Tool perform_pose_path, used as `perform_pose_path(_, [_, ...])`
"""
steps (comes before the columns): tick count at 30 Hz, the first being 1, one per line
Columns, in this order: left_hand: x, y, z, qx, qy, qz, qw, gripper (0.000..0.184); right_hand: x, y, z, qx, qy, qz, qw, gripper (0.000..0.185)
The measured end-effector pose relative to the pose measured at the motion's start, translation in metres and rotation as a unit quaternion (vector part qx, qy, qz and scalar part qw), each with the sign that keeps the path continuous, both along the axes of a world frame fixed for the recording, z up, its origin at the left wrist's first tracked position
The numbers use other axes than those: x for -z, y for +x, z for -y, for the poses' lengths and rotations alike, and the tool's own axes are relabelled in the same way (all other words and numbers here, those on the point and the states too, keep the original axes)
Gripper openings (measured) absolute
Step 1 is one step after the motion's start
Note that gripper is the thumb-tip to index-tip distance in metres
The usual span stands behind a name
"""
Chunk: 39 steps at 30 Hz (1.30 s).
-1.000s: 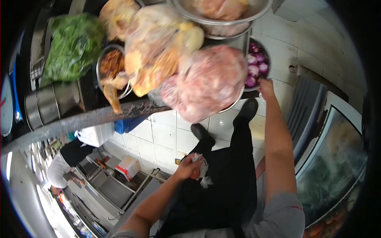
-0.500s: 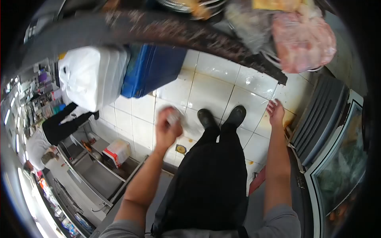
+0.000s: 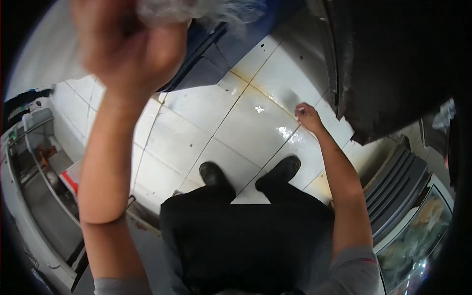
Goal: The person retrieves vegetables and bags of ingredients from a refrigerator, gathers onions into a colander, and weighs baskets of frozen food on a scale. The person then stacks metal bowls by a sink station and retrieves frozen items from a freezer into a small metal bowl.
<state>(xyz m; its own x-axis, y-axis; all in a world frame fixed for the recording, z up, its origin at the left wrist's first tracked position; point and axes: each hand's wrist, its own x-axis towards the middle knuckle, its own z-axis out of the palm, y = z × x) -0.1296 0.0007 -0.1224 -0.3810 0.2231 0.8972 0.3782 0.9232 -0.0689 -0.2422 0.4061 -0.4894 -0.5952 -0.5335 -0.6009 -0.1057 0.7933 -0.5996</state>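
Observation:
My left hand (image 3: 132,49) is raised close to the camera at the upper left, blurred, its fingers closed round crumpled clear plastic (image 3: 206,12). Anything inside the plastic is hidden. Lower and to the right, my right hand (image 3: 308,117) hangs above the tiled floor (image 3: 221,110), loosely curled with its fingers slightly apart and nothing visible in it. A blue container (image 3: 206,66) stands behind my left hand, partly covered by it.
A dark panel (image 3: 388,59) rises at the upper right. Below it are a grey ridged object (image 3: 398,182) and a glass-fronted case (image 3: 418,236). At the left are a pale plastic bag (image 3: 46,59), metal basins (image 3: 49,206) and a red and white box (image 3: 71,177).
My left hand has come up toward the camera with the plastic. My right hand has left the bowl of purple onions. The food has gone out of view, and the blue container appears nearer.

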Motion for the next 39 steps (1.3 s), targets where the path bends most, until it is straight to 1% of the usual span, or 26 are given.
perform_pose_path(2, [0.003, 0.013, 0.011, -0.027, -0.021, 0.075, 0.997, 0.044, 0.024, -0.038, 0.033, 0.002, -0.024, -0.083, 0.996, 0.031])
perform_pose_path(5, [0.014, 0.015, 0.016, -0.003, -0.007, 0.113, 0.994, 0.043, 0.047, -0.096, 0.093, 0.023, -0.032, -0.17, 0.985, 0.033])
perform_pose_path(7, [0.021, 0.013, 0.017, 0.02, -0.001, 0.13, 0.991, 0.042, 0.084, -0.128, 0.116, 0.094, -0.094, -0.238, 0.962, 0.036])
perform_pose_path(10, [0.027, 0.01, 0.008, 0.048, 0.001, 0.137, 0.989, 0.041, 0.081, -0.149, 0.162, 0.142, -0.113, -0.283, 0.942, 0.04])
perform_pose_path(11, [0.027, 0.009, 0.006, 0.056, 0.003, 0.139, 0.989, 0.041, 0.087, -0.155, 0.171, 0.119, -0.083, -0.344, 0.928, 0.043])
perform_pose_path(12, [0.029, 0.009, 0.005, 0.061, 0.008, 0.142, 0.988, 0.041, 0.083, -0.157, 0.179, 0.119, -0.085, -0.351, 0.925, 0.043])
perform_pose_path(14, [0.028, 0.01, 0.006, 0.066, 0.024, 0.15, 0.986, 0.041, 0.082, -0.158, 0.183, 0.058, 0.016, -0.368, 0.928, 0.044])
perform_pose_path(16, [0.027, 0.01, 0.009, 0.062, 0.042, 0.158, 0.985, 0.041, 0.085, -0.148, 0.177, 0.046, -0.008, -0.384, 0.922, 0.047])
perform_pose_path(18, [0.019, 0.012, 0.012, 0.056, 0.051, 0.164, 0.984, 0.041, 0.082, -0.144, 0.176, -0.025, 0.056, -0.405, 0.912, 0.047])
perform_pose_path(19, [0.016, 0.012, 0.013, 0.054, 0.055, 0.168, 0.983, 0.041, 0.074, -0.139, 0.177, -0.024, 0.052, -0.408, 0.911, 0.047])
perform_pose_path(21, [0.014, 0.012, 0.016, 0.047, 0.066, 0.176, 0.981, 0.041, 0.056, -0.128, 0.17, -0.129, 0.095, -0.288, 0.944, 0.047])
perform_pose_path(23, [0.006, 0.008, 0.015, 0.047, 0.079, 0.182, 0.979, 0.042, 0.017, -0.099, 0.163, -0.205, 0.1, -0.235, 0.945, 0.046])
perform_pose_path(24, [0.001, 0.006, 0.013, 0.045, 0.087, 0.184, 0.978, 0.042, 0.018, -0.089, 0.154, -0.228, 0.076, -0.142, 0.96, 0.043])
perform_pose_path(25, [-0.005, 0.004, 0.01, 0.037, 0.09, 0.186, 0.978, 0.042, 0.06, -0.087, 0.134, -0.347, -0.041, -0.12, 0.929, 0.055])
perform_pose_path(26, [-0.008, 0.003, 0.005, 0.021, 0.092, 0.185, 0.978, 0.043, 0.011, -0.063, 0.122, -0.428, -0.06, -0.108, 0.896, 0.058])
perform_pose_path(27, [-0.008, 0.004, 0.0, -0.005, 0.086, 0.176, 0.981, 0.045, -0.032, -0.044, 0.115, -0.411, -0.007, 0.076, 0.908, 0.056])
perform_pose_path(28, [-0.008, 0.004, -0.005, -0.032, 0.079, 0.167, 0.982, 0.047, -0.082, -0.031, 0.1, -0.425, -0.035, 0.136, 0.894, 0.053])
perform_pose_path(30, [-0.012, 0.003, -0.019, -0.081, 0.071, 0.18, 0.978, 0.045, -0.186, -0.016, 0.066, -0.42, -0.083, 0.117, 0.896, 0.05])
perform_pose_path(31, [-0.015, 0.002, -0.026, -0.095, 0.06, 0.183, 0.977, 0.046, -0.22, -0.018, 0.046, -0.399, -0.098, 0.104, 0.906, 0.05])
perform_pose_path(32, [-0.018, 0.0, -0.029, -0.108, 0.052, 0.188, 0.975, 0.046, -0.249, -0.021, 0.02, -0.33, -0.167, 0.106, 0.923, 0.044])
perform_pose_path(34, [-0.02, -0.004, -0.038, -0.133, 0.031, 0.208, 0.969, 0.049, -0.272, -0.032, -0.043, -0.176, -0.315, 0.084, 0.929, 0.032])
perform_pose_path(35, [-0.022, -0.005, -0.041, -0.151, 0.01, 0.213, 0.965, 0.05, -0.272, -0.038, -0.078, -0.087, -0.387, 0.06, 0.916, 0.027])
perform_pose_path(36, [-0.021, -0.007, -0.045, -0.168, -0.013, 0.218, 0.961, 0.051, -0.26, -0.038, -0.112, 0.086, -0.47, 0.004, 0.879, 0.017])
perform_pose_path(37, [-0.015, -0.009, -0.043, -0.165, -0.011, 0.216, 0.962, 0.051, -0.242, -0.042, -0.143, 0.234, -0.501, -0.091, 0.828, 0.016])
perform_pose_path(38, [-0.011, -0.01, -0.041, -0.161, -0.012, 0.218, 0.963, 0.05, -0.22, -0.051, -0.17, 0.297, -0.451, -0.267, 0.798, 0.025])
perform_pose_path(39, [-0.01, -0.009, -0.044, -0.168, -0.024, 0.221, 0.96, 0.049, -0.202, -0.058, -0.194, 0.311, -0.397, -0.344, 0.792, 0.042])
